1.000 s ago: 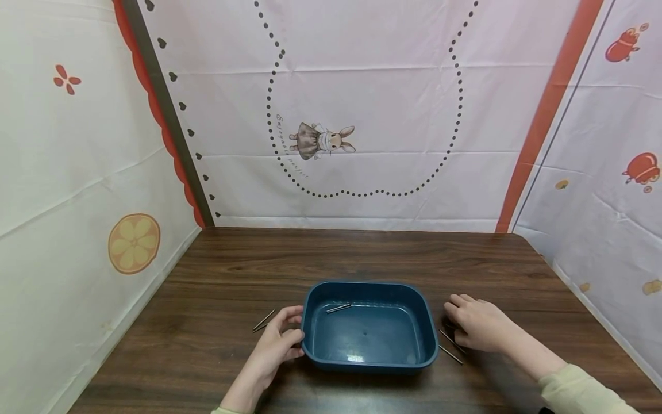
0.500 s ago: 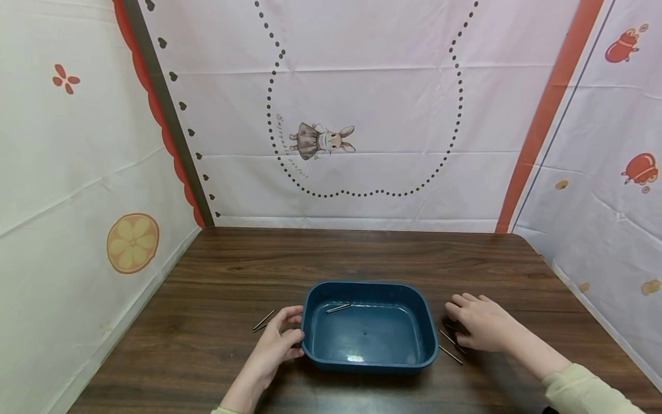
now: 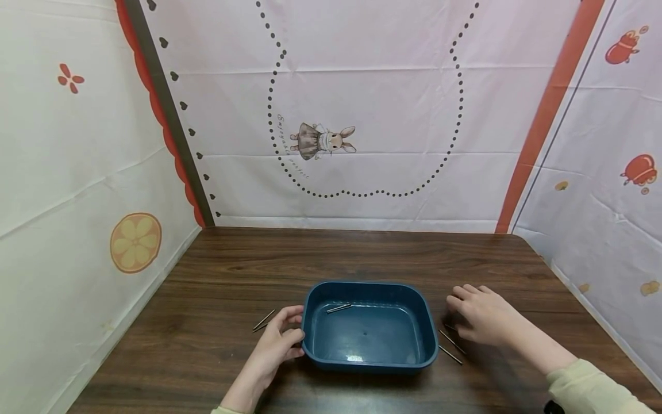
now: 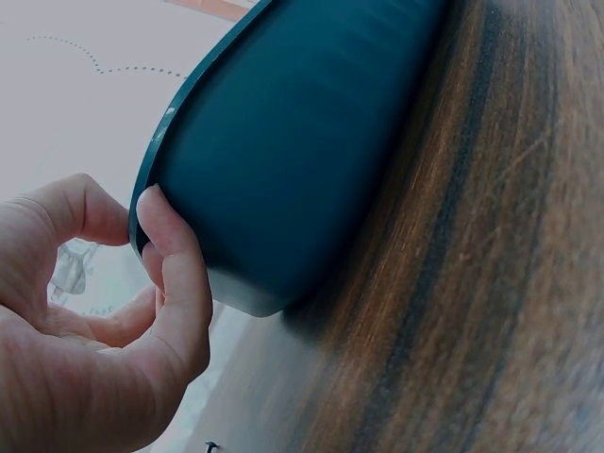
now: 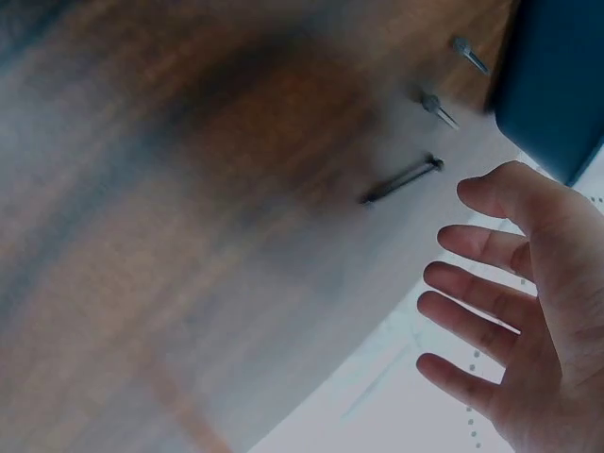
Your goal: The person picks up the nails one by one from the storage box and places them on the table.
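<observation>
My left hand [image 3: 275,346] pinches the left rim of a dark blue plastic tub [image 3: 369,366]. In the left wrist view its thumb [image 4: 170,226] lies against the outside wall, with fingers at the other side of the rim. Thin metal nails [image 3: 338,308] lie inside the tub near its back left. To the right of the tub, my right hand [image 3: 483,317] is held over the table with fingers relaxed and apart. In the right wrist view nothing is in its grasp. Close to its thumb lies a nail [image 5: 404,182], with two more nails [image 5: 440,111] towards the tub.
More nails [image 3: 264,319] lie on the table left of the tub, by my left hand. The dark wood table [image 3: 233,259] is bounded by white printed cloth [image 3: 388,115] at the back and both sides.
My right hand has lifted slightly and shifted away and to the right, its fingers spreading a little. The left hand, tub and nails stay where they were.
</observation>
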Motion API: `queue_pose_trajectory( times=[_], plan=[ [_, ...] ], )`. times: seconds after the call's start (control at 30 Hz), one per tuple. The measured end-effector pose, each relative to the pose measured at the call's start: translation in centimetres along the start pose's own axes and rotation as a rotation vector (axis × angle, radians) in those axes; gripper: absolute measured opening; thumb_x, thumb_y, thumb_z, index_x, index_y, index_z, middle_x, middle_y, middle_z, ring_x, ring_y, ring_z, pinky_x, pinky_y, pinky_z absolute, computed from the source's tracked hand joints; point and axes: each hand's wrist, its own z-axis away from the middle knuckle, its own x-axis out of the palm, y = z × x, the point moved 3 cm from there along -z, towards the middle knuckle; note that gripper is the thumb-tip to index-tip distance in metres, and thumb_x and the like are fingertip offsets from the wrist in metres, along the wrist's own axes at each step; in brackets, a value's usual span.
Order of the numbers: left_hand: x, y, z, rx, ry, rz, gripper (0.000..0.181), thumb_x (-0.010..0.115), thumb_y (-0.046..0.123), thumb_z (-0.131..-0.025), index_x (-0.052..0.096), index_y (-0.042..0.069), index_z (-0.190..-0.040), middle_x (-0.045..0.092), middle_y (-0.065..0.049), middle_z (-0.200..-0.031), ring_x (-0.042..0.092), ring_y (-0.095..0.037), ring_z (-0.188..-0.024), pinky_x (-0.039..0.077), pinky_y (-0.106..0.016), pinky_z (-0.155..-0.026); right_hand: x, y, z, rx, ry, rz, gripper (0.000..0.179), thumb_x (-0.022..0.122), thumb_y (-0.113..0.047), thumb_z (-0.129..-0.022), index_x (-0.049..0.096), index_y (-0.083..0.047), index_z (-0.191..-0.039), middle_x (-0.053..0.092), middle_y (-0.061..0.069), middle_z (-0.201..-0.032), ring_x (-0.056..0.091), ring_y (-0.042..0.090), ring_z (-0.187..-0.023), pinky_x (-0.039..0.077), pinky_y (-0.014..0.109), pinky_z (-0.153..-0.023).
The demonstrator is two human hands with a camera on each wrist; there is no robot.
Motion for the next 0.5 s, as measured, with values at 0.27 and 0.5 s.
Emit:
queue_pose_trajectory(
  times=[0.27, 0.5],
  plan=[
    [0.0, 0.0, 0.0, 0.0, -0.005, 0.0, 0.058, 0.054, 0.004, -0.084, 0.043, 0.004, -0.141, 0.046, -0.018, -0.128, 0.057, -0.015, -0.078, 0.054, -0.028, -0.066, -1.3, 0.6, -0.6, 0.009, 0.03, 0.017, 0.04, 0.081, -0.033, -0.067, 0.062, -0.016, -0.097, 0.058, -0.001, -0.094, 0.059, 0.019, -0.087, 0.05, 0.042, -0.068],
    [0.0, 0.0, 0.0, -0.001, 0.001, -0.002, 0.058, 0.054, 0.004, -0.084, 0.043, 0.004, -0.141, 0.047, -0.018, -0.128, 0.057, -0.015, -0.078, 0.054, -0.028, -0.066, -3.1, 1.5, -1.5, 0.036, 0.019, -0.001, 0.04, 0.081, -0.032, -0.071, 0.065, -0.015, -0.103, 0.061, 0.0, -0.1, 0.061, 0.021, -0.094, 0.052, 0.044, -0.074]
  ],
)
